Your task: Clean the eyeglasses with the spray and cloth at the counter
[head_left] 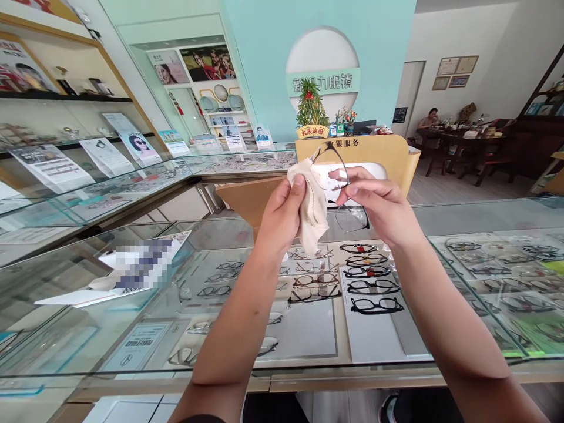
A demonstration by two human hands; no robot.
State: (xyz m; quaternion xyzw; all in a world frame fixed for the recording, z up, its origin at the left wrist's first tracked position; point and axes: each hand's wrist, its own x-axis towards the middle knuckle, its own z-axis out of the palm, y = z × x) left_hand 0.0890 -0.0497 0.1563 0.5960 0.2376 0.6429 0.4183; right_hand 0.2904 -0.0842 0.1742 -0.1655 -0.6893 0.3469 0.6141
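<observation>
My left hand (pixel 283 212) is closed on a cream cleaning cloth (pixel 314 226) with a zigzag edge, the thumb pressing it from the near side. The cloth's upper part lies against one end of a pair of eyeglasses (pixel 352 218), whose thin dark frame is held up at a tilt over the counter. My right hand (pixel 385 205) pinches the eyeglasses near the middle between thumb and fingers. One lens rim reaches up toward the cloth, and the other hangs below my right fingers. Whether my left fingers grip the frame through the cloth is hidden.
Below my arms is a glass display counter (pixel 308 359) with rows of eyeglasses inside. An open white box (pixel 145 276) lies on the left. Ahead stand a yellow cashier desk (pixel 399 158) and a potted plant (pixel 311 106). A person (pixel 429 119) sits far right by a dark table.
</observation>
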